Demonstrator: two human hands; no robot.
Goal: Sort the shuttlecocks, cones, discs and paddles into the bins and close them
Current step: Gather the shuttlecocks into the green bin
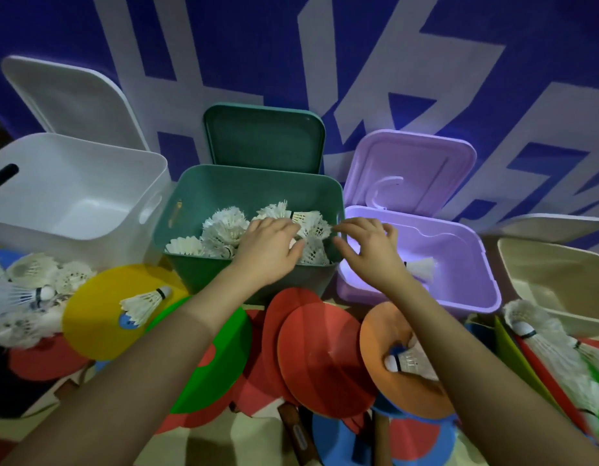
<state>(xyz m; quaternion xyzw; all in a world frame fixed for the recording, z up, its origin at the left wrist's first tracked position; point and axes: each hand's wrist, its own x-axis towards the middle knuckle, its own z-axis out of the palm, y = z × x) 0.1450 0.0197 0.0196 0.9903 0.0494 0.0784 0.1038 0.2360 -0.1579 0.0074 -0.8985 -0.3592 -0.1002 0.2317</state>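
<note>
Now both arms reach forward over the discs. The left hand (268, 245) rests with relaxed fingers on white feathered shuttlecocks (224, 230) inside the green bin (190, 210). The right hand (368, 245) hovers, fingers spread, holding nothing, at the purple bin (459, 264) rim.

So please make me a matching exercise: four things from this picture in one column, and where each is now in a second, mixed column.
Things:
1. green bin
2. white bin
3. yellow disc
4. left hand

States:
a. carries one shuttlecock on top
b. holds nothing
c. holds many shuttlecocks
d. reaches into the green bin

Pairs: 1-c, 2-b, 3-a, 4-d
</note>
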